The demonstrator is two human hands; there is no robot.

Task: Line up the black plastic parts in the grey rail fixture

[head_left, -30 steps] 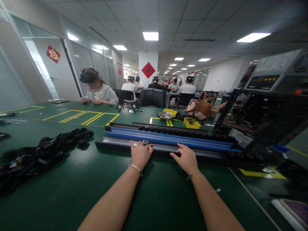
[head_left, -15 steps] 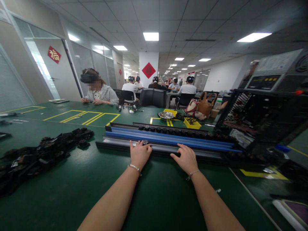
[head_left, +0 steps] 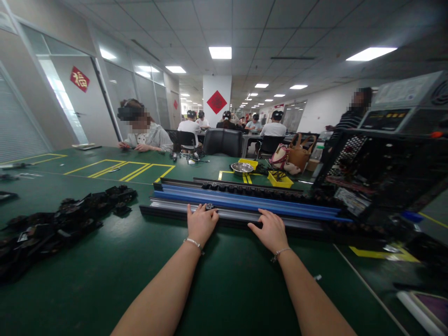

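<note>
A long black rail with a silvery channel [head_left: 238,215] lies across the green table in front of me. My left hand [head_left: 202,223] bends over its left half, fingertips closed around a small black wheel-like part [head_left: 209,206] that sits at the channel. The fingers partly hide this part. Farther right, my right hand [head_left: 271,228] grips the same rail, thumb at the near side and fingers over the top. Just behind lies a blue rail [head_left: 245,199], and beyond it a row of small black parts [head_left: 241,188] along another dark rail.
A heap of black parts [head_left: 70,217] spreads over the table at left. An open computer case [head_left: 364,172] stands at right. Farther back are a metal bowl [head_left: 241,168], a yellow tray [head_left: 280,179] and bags [head_left: 297,151]. A person [head_left: 143,128] sits across at left.
My left hand has slid slightly left along the rail with the small black part. My right hand stays put. A person at the far right has come more into view.
</note>
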